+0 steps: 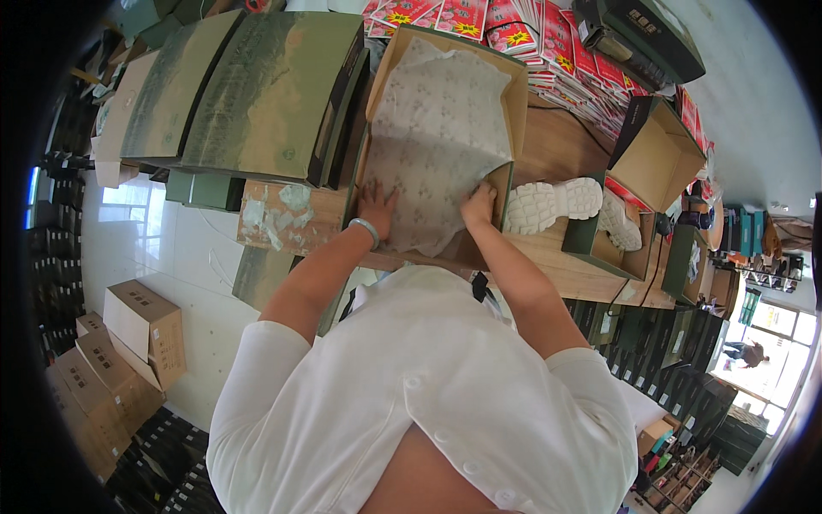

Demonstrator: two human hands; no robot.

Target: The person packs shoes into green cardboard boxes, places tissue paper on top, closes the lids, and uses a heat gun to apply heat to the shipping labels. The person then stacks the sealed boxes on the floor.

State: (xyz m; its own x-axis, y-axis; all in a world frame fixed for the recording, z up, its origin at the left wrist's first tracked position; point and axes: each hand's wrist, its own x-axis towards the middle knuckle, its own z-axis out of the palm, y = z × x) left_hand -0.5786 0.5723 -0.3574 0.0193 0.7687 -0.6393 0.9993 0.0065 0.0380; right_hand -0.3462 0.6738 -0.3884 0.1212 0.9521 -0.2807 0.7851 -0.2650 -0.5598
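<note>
In front of me lies an opened shoebox (519, 86), its lid side folded back away from me, lined with a sheet of thin printed tissue paper (437, 128). My left hand (377, 211), a bracelet at its wrist, rests with spread fingers on the paper's left edge inside the box. At the box's right side my right hand (479, 206) has its fingers curled on the paper's edge. Just right of the box a white shoe (555, 206) lies with its chunky sole up. Another white shoe (618, 221) sits in a smaller opened shoebox (591, 242).
Large green shoeboxes (270, 94) are stacked at the left of the wooden table (561, 146). Piles of red printed packets (548, 43) line the far side. A dark cable (572, 117) crosses the table. Cardboard cartons (145, 330) stand on the floor at left.
</note>
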